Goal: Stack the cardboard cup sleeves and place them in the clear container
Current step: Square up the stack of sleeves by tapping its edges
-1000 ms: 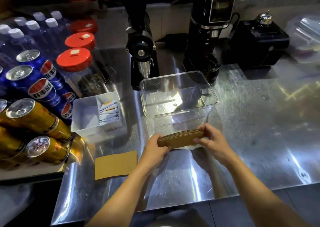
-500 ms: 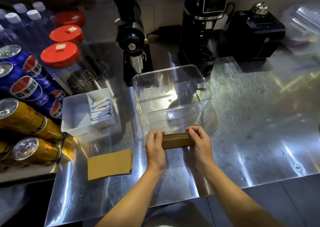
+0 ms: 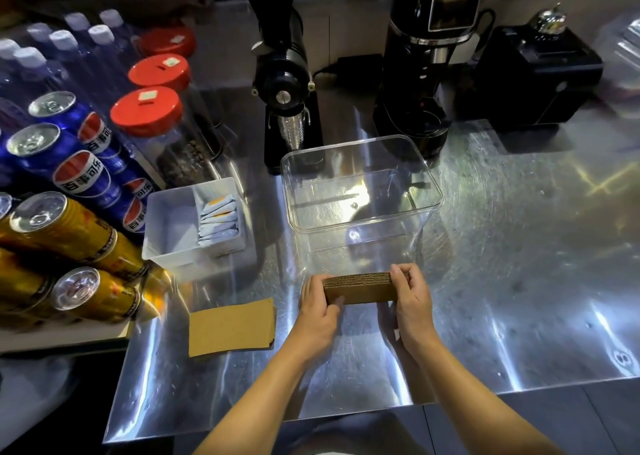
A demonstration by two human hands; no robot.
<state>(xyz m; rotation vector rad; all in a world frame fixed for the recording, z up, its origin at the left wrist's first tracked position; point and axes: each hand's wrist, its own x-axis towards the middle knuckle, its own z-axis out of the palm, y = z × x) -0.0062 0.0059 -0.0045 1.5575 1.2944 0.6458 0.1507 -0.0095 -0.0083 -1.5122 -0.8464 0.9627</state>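
A stack of brown cardboard cup sleeves (image 3: pixel 362 286) stands on edge on the steel counter, just in front of the clear container (image 3: pixel 362 226). My left hand (image 3: pixel 318 310) grips the stack's left end and my right hand (image 3: pixel 412 304) grips its right end, both squeezing it together. The container is open at the top and holds nothing. More flat sleeves (image 3: pixel 231 326) lie on the counter to the left of my left hand.
A white bin (image 3: pixel 169 226) with sachets sits left of the container. Soda cans (image 3: pixel 65 174), water bottles and red-lidded jars (image 3: pixel 149 111) crowd the left side. Two black grinders (image 3: pixel 287 83) and a black box (image 3: pixel 533 73) stand behind the container.
The stack has come down and level from a tilted hold, and both hands have closed in on its ends. The camera has shifted slightly.
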